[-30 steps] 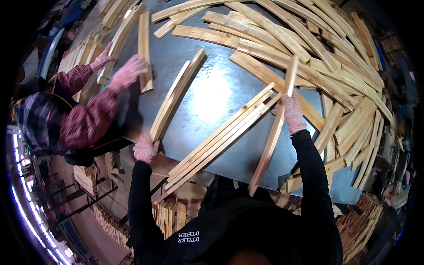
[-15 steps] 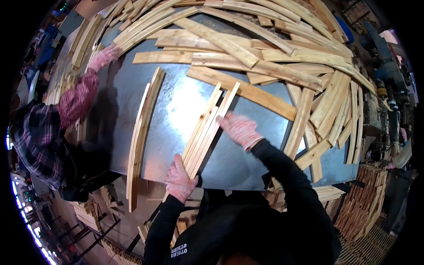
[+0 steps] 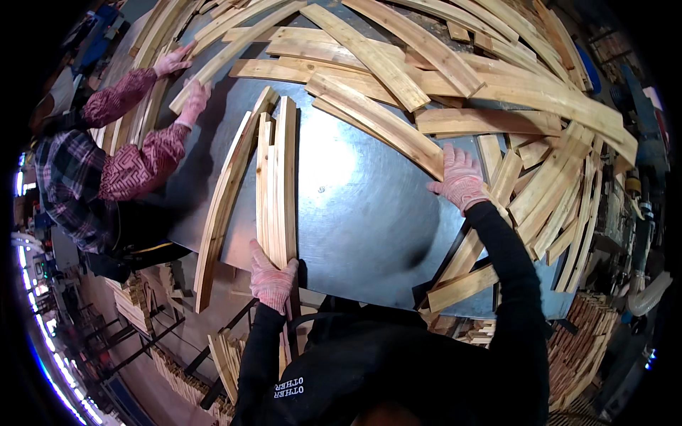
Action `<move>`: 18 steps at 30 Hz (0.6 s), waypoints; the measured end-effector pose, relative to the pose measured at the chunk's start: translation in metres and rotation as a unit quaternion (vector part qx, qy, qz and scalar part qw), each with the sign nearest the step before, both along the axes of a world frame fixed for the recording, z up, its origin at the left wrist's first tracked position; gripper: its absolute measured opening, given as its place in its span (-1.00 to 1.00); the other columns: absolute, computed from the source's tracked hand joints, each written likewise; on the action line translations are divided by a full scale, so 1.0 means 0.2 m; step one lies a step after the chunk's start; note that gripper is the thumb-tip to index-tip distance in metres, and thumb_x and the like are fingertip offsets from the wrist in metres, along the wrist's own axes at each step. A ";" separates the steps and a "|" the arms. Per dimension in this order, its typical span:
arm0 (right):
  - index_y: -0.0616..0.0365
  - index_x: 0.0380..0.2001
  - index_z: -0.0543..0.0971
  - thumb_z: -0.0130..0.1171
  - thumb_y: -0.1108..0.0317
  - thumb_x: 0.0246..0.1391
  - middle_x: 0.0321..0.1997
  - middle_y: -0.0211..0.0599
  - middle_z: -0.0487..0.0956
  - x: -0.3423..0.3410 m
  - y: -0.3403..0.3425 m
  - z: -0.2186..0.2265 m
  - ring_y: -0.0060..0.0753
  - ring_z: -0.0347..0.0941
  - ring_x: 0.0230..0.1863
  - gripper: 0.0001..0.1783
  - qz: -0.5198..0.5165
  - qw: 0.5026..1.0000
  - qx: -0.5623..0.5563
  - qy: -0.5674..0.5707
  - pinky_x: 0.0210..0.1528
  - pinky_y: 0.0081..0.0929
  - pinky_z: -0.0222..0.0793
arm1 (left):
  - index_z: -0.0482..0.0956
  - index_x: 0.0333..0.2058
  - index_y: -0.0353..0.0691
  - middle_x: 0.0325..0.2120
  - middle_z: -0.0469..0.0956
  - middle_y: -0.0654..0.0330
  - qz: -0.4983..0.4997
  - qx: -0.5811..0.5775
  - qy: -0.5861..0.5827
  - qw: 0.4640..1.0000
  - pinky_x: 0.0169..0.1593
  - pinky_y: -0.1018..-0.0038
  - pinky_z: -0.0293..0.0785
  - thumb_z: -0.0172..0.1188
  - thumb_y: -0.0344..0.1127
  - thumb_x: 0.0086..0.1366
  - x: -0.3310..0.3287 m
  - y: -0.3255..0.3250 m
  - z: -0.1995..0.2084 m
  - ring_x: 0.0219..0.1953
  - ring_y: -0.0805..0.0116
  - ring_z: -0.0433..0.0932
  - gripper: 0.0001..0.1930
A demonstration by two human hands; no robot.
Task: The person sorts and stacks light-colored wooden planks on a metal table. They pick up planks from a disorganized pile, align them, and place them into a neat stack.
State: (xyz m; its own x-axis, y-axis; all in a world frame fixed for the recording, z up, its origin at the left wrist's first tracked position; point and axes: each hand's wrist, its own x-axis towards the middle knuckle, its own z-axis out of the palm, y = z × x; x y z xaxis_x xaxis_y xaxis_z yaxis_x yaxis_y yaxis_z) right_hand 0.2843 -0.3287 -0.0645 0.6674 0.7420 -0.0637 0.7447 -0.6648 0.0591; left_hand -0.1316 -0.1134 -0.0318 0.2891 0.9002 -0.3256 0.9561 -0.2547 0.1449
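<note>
My left hand (image 3: 272,280), in a pink-and-white knit glove, is closed around the lower end of a bundle of narrow wooden strips (image 3: 275,192). The strips stand out over the metal table, side by side, with uneven far ends. My right hand (image 3: 460,176), gloved alike, is at the right end of a slightly curved wooden board (image 3: 383,121). That board's end lies between my thumb and fingers. Along its lower left side shows another wooden edge; whether it is a separate piece I cannot tell. Left of the bundle, curved strips (image 3: 227,202) jut past the table's front edge.
The metal table (image 3: 355,241) carries a heap of curved boards (image 3: 469,78) at the back and right. On the left, a co-worker in plaid (image 3: 78,184) holds a long board (image 3: 234,53). Stacked wood (image 3: 586,348) stands below the table at the right.
My right hand has left the strips and moved right to the board's end. The bundle has swung more upright in my left hand. The co-worker's second hand has come into view.
</note>
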 end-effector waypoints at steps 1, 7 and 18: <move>0.15 0.37 0.18 0.36 -0.06 -0.05 0.08 0.09 0.55 -0.04 0.02 0.02 0.08 0.54 0.07 0.00 -0.014 1.000 0.009 -0.008 0.13 -0.16 0.45 | -0.19 0.49 -0.10 0.16 0.39 -0.17 -0.003 0.007 0.000 1.000 0.10 0.03 0.50 0.46 0.08 -0.01 0.00 0.01 0.00 0.06 -0.23 0.53 0.24; 0.20 0.46 0.06 0.44 -0.03 -0.11 0.18 0.16 0.51 -0.08 0.04 0.40 0.14 0.49 0.18 0.18 -0.107 0.937 -0.074 0.323 0.26 -0.17 0.36 | -0.19 0.47 -0.16 0.15 0.39 -0.18 -0.024 0.000 0.026 0.999 0.09 0.02 0.51 0.44 0.08 0.00 0.00 0.05 -0.01 0.05 -0.25 0.53 0.23; 0.52 0.44 -0.30 -0.10 -0.41 0.22 -0.03 0.33 0.60 -1.20 0.51 0.33 0.12 0.62 -0.04 0.26 -0.157 0.813 0.012 0.560 0.11 -0.24 0.48 | -0.12 0.47 -0.31 0.31 0.21 -0.40 -0.086 -0.097 -0.217 0.968 0.24 0.09 0.38 0.30 0.25 0.20 0.21 0.09 0.08 0.27 -0.28 0.36 0.13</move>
